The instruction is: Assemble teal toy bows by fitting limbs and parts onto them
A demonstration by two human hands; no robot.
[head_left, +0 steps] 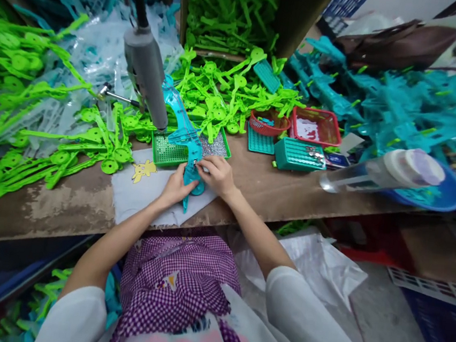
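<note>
A long teal plastic toy part (183,129) lies on a white cloth (137,194) at the near edge of the brown workbench (286,195). My left hand (176,187) is closed around its lower end. My right hand (215,172) pinches something small and silvery, too small to name, against the part near its middle. A grey electric screwdriver (146,74) hangs just above and left of the part, over a green tray (165,151) holding small screws.
Heaps of lime-green plastic pieces (28,103) cover the left and back; teal pieces (399,107) pile at right. Two red baskets (317,126), teal trays (298,154), a clear bottle (377,169) and a blue bowl (443,197) sit right of my hands.
</note>
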